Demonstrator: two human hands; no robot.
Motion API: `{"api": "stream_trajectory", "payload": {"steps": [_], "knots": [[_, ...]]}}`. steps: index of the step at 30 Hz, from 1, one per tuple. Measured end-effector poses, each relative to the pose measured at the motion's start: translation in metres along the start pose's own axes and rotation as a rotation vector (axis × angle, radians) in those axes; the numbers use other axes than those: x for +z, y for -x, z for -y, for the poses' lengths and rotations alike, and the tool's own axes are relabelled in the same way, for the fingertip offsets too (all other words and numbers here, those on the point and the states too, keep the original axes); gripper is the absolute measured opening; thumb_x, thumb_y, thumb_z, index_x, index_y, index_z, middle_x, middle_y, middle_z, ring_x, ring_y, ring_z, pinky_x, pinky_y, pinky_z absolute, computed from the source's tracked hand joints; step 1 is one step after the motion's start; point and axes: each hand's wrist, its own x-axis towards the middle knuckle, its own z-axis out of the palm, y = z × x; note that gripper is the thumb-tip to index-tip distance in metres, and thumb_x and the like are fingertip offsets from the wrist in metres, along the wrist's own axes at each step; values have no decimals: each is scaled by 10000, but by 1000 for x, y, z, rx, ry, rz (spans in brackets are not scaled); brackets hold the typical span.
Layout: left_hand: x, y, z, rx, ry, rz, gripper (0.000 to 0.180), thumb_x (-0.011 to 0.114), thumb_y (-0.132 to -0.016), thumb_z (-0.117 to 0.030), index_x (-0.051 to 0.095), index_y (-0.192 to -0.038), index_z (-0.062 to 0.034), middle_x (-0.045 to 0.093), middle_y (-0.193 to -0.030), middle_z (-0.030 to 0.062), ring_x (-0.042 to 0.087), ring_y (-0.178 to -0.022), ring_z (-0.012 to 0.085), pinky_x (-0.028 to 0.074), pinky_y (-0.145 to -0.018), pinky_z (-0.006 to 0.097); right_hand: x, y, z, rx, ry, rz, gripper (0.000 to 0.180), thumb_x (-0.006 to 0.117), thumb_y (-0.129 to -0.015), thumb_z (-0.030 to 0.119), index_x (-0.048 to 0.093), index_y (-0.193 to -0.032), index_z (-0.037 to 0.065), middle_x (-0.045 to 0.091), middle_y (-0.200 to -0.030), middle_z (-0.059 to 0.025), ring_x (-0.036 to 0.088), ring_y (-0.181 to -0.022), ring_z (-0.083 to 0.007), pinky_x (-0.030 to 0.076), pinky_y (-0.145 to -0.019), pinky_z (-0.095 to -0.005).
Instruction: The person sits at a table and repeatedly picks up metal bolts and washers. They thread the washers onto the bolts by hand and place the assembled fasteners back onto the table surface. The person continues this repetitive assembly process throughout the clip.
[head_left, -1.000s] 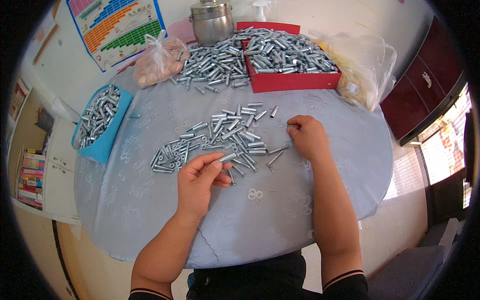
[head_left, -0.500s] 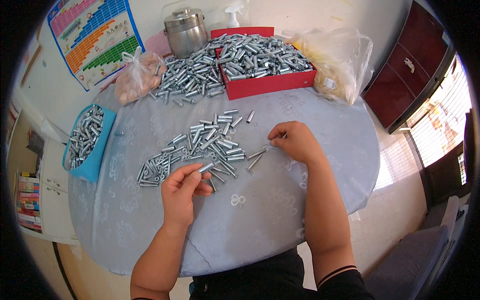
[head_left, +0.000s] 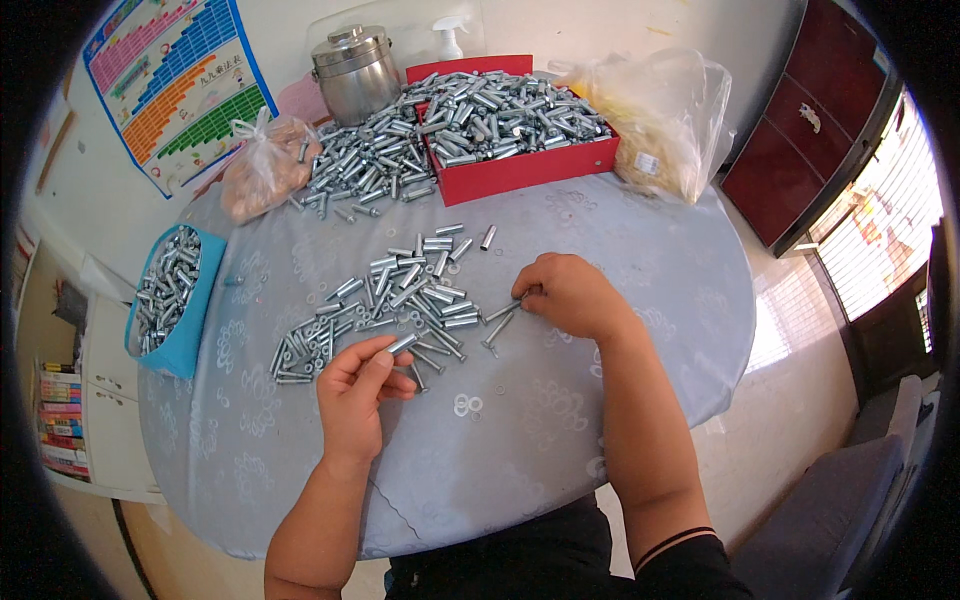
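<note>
My left hand (head_left: 352,385) pinches a short silver metal sleeve (head_left: 402,344) between thumb and forefinger, above the near side of a loose heap. Right of the heap, my right hand (head_left: 562,295) is closed at the end of a slim bolt (head_left: 501,312), its fingertips partly hidden. Beside that bolt lies another bolt (head_left: 497,334), with its head toward me. The heap mixes metal sleeves (head_left: 408,274), long bolts (head_left: 445,338) and small nuts and washers. A few flat washers (head_left: 468,405) lie on the grey tablecloth (head_left: 520,450) in front of me.
At the back a red box (head_left: 530,177) overflows with bolt assemblies, more piled beside it. A blue bin (head_left: 200,310) of them stands left. Around the back are a steel pot (head_left: 355,80), a tied plastic bag (head_left: 262,175) and a large clear bag (head_left: 660,140).
My right hand has moved left and nearer to me, onto the end of the bolt. My left hand keeps the metal sleeve in about the same place. The view has shifted slightly.
</note>
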Motion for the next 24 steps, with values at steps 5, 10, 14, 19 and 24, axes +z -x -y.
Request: {"api": "stream_trajectory", "payload": {"steps": [5, 10, 14, 19, 24], "knots": [[-1, 0, 1, 22, 0, 22, 218, 560, -943, -102, 622, -1121, 8, 687, -905, 121, 659, -655, 147, 552, -572, 258, 0, 2, 3, 63, -51, -4, 100, 628, -742, 55, 671, -832, 50, 676, -879, -141, 635, -852, -335, 505, -750, -419], [-1, 1, -2, 7, -4, 7, 218, 553, -936, -86, 625, -1111, 21, 692, -920, 130, 661, -679, 141, 557, -597, 267, -4, 4, 0, 35, -35, -58, 84, 643, -736, 60, 654, -815, 33, 675, -843, -138, 641, -812, -318, 505, -719, -400], [1, 1, -4, -11, 8, -12, 224, 555, -935, -87, 622, -1119, 22, 691, -927, 136, 662, -681, 144, 558, -602, 268, -19, 12, 16, 126, -302, 42, 107, 662, -732, 78, 642, -823, 26, 664, -798, -121, 640, -746, -260, 503, -682, -357], [0, 1, -4, -12, 8, 8, 229, 556, -936, -89, 618, -1124, 24, 690, -940, 138, 664, -687, 144, 559, -610, 269, 7, 17, 45, -320, -381, 483, 121, 676, -768, 47, 626, -876, 27, 632, -779, -49, 612, -717, -168, 491, -666, -299], [0, 0, -1, -13, 17, -5, 214, 561, -935, -87, 621, -1122, -1, 691, -924, 126, 660, -663, 154, 548, -579, 271, 29, 16, 63, -475, -365, 620, 165, 698, -772, 94, 648, -916, 32, 656, -849, -90, 642, -744, -220, 504, -677, -332]]}}
